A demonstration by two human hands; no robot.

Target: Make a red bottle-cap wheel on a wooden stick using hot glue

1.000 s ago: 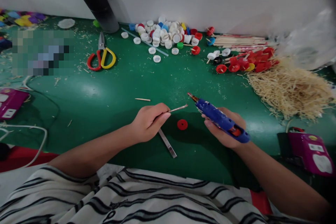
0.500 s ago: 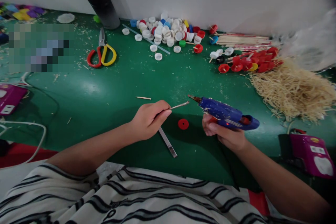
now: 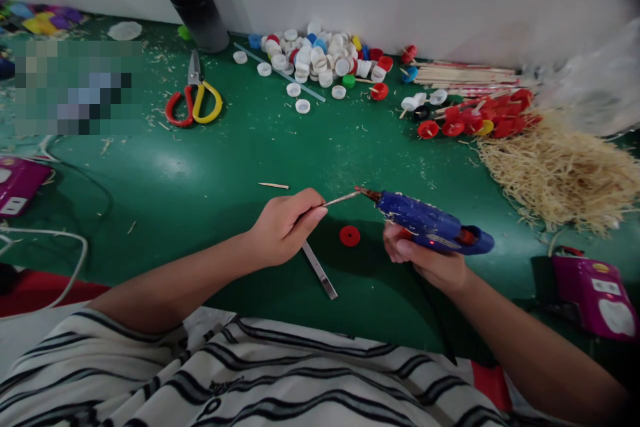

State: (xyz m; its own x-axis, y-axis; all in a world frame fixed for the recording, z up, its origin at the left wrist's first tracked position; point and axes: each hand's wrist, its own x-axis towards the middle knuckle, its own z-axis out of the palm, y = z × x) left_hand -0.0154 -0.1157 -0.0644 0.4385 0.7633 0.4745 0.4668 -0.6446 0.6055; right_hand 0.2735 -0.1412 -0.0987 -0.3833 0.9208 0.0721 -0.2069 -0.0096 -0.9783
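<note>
My left hand (image 3: 283, 227) is closed in a pinch on a thin wooden stick (image 3: 341, 199) that points right. My right hand (image 3: 425, 260) grips a blue hot glue gun (image 3: 430, 223), whose nozzle meets the stick's free tip. On the green table (image 3: 210, 180) between and just below the hands lies a red bottle cap (image 3: 349, 235). A flat metal strip (image 3: 320, 272) lies under my left hand.
A heap of white and coloured bottle caps (image 3: 320, 63) sits by the far wall, with red caps on sticks (image 3: 475, 121) and a straw-like pile of sticks (image 3: 560, 170) to the right. Red-and-yellow scissors (image 3: 195, 100) lie far left. Purple power strips (image 3: 595, 297) flank both sides.
The glue gun's nozzle has moved left and down onto the tip of the stick. My right hand has turned the gun more level. My left hand has stayed almost still.
</note>
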